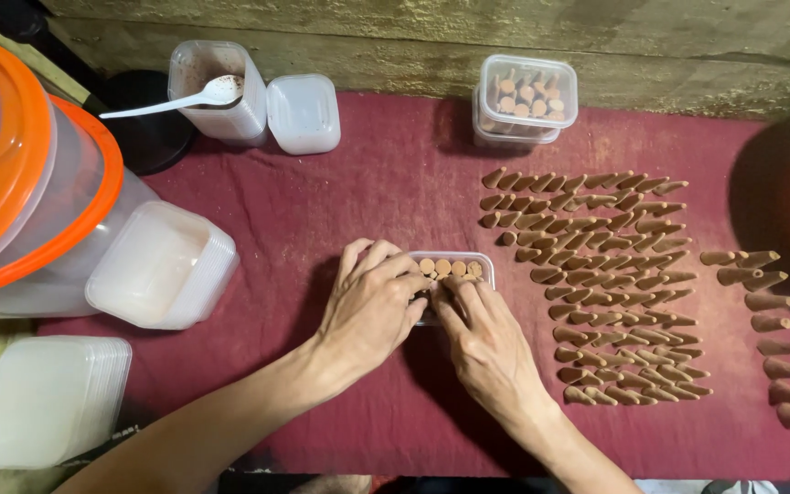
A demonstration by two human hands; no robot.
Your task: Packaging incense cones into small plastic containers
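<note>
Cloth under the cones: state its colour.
Dark red cloth, plain, seen in the head view.

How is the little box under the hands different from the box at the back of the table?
The little box has no lid, while the back box is closed with a lid. The little box sits on the red cloth alone; the back box sits stacked on another one. Both hands, left and right, touch the little box; nobody touches the back box. Both are clear plastic holding brown cones.
</note>
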